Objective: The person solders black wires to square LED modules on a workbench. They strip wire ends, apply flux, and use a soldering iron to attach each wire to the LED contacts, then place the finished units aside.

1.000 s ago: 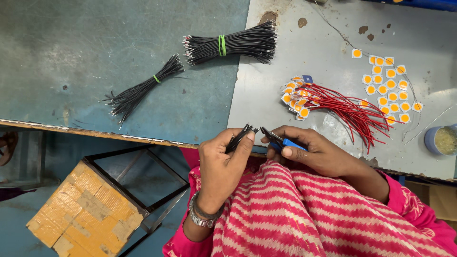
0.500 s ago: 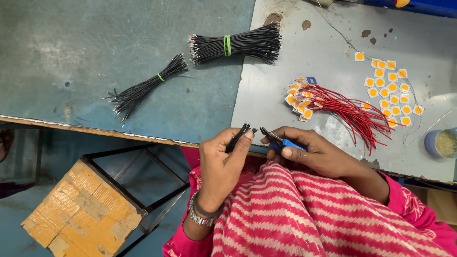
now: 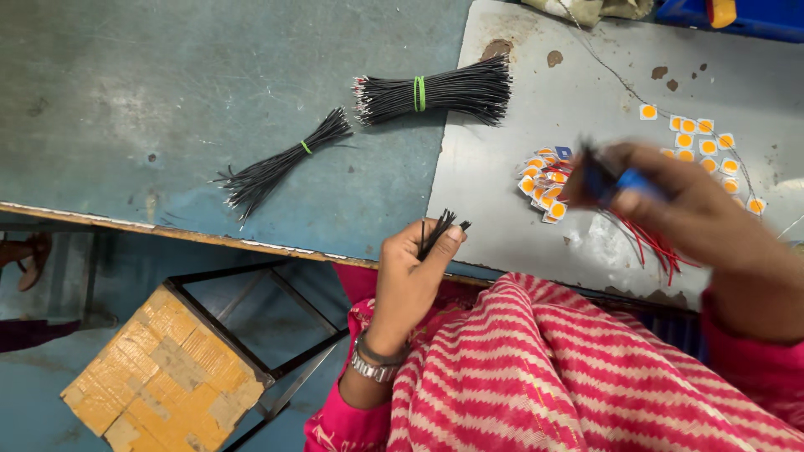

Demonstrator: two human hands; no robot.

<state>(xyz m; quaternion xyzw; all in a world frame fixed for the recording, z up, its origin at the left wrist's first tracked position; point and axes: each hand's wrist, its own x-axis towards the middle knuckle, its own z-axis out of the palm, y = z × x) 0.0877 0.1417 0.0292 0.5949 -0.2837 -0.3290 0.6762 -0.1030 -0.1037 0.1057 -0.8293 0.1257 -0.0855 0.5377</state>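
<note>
Your left hand is closed around a small clutch of short black wires, thumb and fingers pinching them so the ends poke up just past the near edge of the table. Your right hand, blurred in motion, hovers above the grey sheet that covers the table's right half, curled tight around a blue-handled tool whose dark tip points left; the blur hides the tool's exact kind. Just beneath and beside that hand lies a cluster of small square chips with orange centres, red wires trailing from them toward you, and a looser scatter of the same chips lies farther right on the sheet. Farther back, a thick bundle of black wires, tied with a green band, lies across the seam between the grey sheet and the bare blue-green table top. A thinner bundle of black wires, also banded in green, lies well to its left on the bare surface, fanned out at its near end. You wear a metal wristwatch on the left wrist and a pink garment with a red-and-white striped cloth over your lap. Below the table edge a dark metal frame carries a yellowish taped block.
</note>
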